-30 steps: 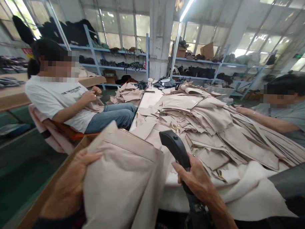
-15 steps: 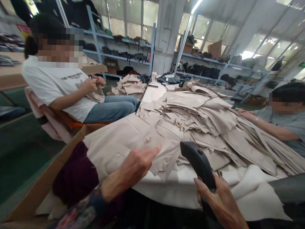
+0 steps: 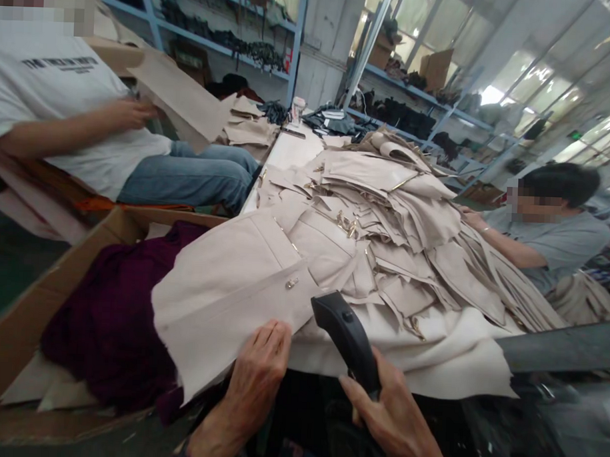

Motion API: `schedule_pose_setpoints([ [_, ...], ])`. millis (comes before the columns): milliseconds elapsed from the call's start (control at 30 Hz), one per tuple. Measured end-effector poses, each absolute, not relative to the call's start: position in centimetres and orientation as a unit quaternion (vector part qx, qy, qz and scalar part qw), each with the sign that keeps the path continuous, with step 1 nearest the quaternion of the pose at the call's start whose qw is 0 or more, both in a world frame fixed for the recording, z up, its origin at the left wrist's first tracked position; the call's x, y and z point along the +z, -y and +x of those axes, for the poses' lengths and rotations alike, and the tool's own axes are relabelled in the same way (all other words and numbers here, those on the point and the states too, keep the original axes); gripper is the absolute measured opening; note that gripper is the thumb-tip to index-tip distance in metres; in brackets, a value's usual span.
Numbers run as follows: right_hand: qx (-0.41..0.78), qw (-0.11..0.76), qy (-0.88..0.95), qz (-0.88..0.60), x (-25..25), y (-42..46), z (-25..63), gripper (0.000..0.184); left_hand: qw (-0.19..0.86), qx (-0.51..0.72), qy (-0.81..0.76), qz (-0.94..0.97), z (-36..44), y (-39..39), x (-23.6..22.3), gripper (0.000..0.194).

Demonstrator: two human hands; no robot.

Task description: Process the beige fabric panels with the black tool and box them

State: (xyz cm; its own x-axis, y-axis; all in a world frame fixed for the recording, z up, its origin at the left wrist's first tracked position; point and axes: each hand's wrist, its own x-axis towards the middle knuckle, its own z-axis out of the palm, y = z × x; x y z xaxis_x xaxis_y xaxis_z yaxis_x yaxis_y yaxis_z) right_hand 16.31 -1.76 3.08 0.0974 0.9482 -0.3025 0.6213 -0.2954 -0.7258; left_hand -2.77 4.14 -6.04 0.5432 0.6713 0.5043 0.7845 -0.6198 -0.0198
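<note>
My left hand (image 3: pixel 261 370) is closed over the near edge of a beige leather-like piece (image 3: pixel 232 306), its fingers together on top and its thumb hidden. That piece lies at the table's front left corner, partly over the edge, and carries a small metal fitting (image 3: pixel 292 283). In my right hand (image 3: pixel 391 405) is a black handheld clipper (image 3: pixel 345 330), wrapped by the fingers, its wide head pointing up and left just above the work. Beyond it spreads a heap of similar beige pieces (image 3: pixel 391 185) with gold-coloured metal fittings (image 3: pixel 346 223).
A cardboard box (image 3: pixel 26 312) with dark purple cloth (image 3: pixel 116 315) stands at the left. A seated co-worker (image 3: pixel 54 93) handles a beige piece there; another person (image 3: pixel 545 230) sits at the right. A grey bar (image 3: pixel 561 347) crosses the right side, and shelves (image 3: pixel 221 39) stand behind.
My left hand has come down from above the pieces to the near edge of one. The clipper has shifted left in view. The left co-worker now holds a beige piece stretched out.
</note>
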Motion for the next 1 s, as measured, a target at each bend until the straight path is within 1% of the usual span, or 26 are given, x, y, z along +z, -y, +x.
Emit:
schedule_pose_setpoints([
  [100, 0.381, 0.200, 0.560, -0.708, 1.7, 0.8, 15.1, 0.019, 0.116, -0.261, 0.410, -0.866, -2.8, -4.5, -6.5, 0.036],
  [200, 0.374, 0.197, 0.560, -0.713, 1.2, -0.2, 14.7, 0.021, 0.100, -0.262, 0.415, -0.865, -2.7, -4.7, -6.3, 0.034],
  [333, 0.333, 0.235, 0.549, -0.729, 2.9, -1.3, 14.9, 0.025, 0.094, -0.281, 0.419, -0.858, -2.6, -4.5, -6.6, 0.033],
  [400, 0.314, 0.239, 0.559, -0.729, 3.9, -1.4, 14.7, 0.026, 0.101, -0.308, 0.416, -0.849, -2.6, -4.3, -7.3, 0.032],
  [500, 0.319, 0.202, 0.602, -0.703, 4.3, -1.4, 13.6, 0.026, 0.102, -0.374, 0.392, -0.834, -2.8, -4.3, -8.6, 0.032],
  [600, 0.324, 0.165, 0.649, -0.668, 3.3, -1.9, 11.9, 0.024, 0.078, -0.445, 0.341, -0.825, -3.1, -4.5, -9.6, 0.031],
  [700, 0.303, 0.142, 0.691, -0.640, 2.2, -3.3, 10.4, 0.023, 0.045, -0.487, 0.314, -0.814, -3.2, -4.8, -10.0, 0.029],
  [767, 0.305, 0.127, 0.705, -0.627, 1.8, -4.7, 9.5, 0.022, 0.044, -0.508, 0.310, -0.802, -3.1, -4.9, -9.9, 0.027],
  [867, 0.292, 0.135, 0.717, -0.619, 2.0, -6.8, 8.5, 0.020, 0.046, -0.511, 0.311, -0.800, -2.9, -4.9, -9.6, 0.024],
  [933, 0.251, 0.161, 0.716, -0.631, 2.8, -7.7, 8.0, 0.021, 0.043, -0.488, 0.330, -0.807, -2.9, -4.8, -9.5, 0.024],
  [1000, 0.239, 0.182, 0.699, -0.649, 3.9, -7.8, 7.8, 0.023, 0.042, -0.456, 0.355, -0.815, -3.0, -4.6, -9.5, 0.026],
])
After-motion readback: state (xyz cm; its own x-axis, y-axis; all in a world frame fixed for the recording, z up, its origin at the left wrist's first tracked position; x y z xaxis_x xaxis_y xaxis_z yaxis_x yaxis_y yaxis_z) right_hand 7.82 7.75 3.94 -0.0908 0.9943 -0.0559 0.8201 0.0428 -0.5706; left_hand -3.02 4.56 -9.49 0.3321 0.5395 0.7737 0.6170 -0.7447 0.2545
